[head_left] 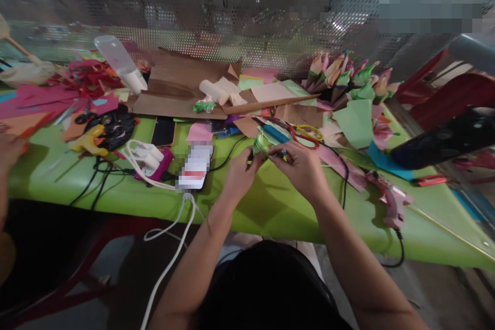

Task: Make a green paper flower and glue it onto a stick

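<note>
My left hand (242, 172) is closed around a small light-green folded paper piece (260, 143) with curved, striped layers, held just above the green table. From the other side, my right hand (303, 167) pinches at the lower right end of this paper; its fingertips partly hide the spot. A thin pale stick (331, 166) lies just right of that hand. Beyond my fingers are scissors with red handles (303, 136), another pair with yellow handles (311, 131), and a blue-handled tool (275, 133).
A pink glue gun (392, 198) lies at right, near a dark bottle (444, 136). At left are a lit phone (195, 165), a purple power adapter (154, 167) with cables, and a black tape-like coil (112, 126). Paper flowers (348, 75) stand behind. Another person's hand (11, 152) is far left.
</note>
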`<act>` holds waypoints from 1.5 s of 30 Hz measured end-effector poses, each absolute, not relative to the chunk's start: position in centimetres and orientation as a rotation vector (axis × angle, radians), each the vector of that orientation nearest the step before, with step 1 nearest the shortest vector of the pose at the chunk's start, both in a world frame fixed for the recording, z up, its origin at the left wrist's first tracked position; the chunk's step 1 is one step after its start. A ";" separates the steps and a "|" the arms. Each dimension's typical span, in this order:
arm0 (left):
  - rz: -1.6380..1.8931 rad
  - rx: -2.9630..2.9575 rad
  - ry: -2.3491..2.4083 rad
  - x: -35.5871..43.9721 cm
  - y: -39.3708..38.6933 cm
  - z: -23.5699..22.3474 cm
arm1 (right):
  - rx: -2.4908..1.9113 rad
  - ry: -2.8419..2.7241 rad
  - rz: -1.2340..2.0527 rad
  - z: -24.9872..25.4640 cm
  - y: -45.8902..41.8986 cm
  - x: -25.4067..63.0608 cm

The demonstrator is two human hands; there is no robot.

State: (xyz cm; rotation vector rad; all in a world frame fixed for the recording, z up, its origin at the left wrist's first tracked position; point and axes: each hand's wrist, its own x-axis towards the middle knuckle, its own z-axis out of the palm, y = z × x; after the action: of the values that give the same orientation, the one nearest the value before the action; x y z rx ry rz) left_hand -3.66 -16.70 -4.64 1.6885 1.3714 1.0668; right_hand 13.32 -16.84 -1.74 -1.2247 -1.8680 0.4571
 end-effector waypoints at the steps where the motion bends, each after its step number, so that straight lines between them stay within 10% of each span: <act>1: 1.064 1.702 1.376 -3.6 -16.7 -4.6 | -1.228 -1.880 0.438 -1.9 -16.8 13.3; 45: 0.946 1.898 1.341 -3.8 -16.7 -4.9 | -1.327 -2.156 0.108 -2.6 -16.5 13.4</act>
State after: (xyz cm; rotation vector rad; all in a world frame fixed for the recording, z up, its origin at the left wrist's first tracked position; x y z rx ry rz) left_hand -3.79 -16.67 -4.87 1.8977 1.3413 0.9462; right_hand 13.41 -16.52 -2.58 -1.3269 -2.1562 0.1076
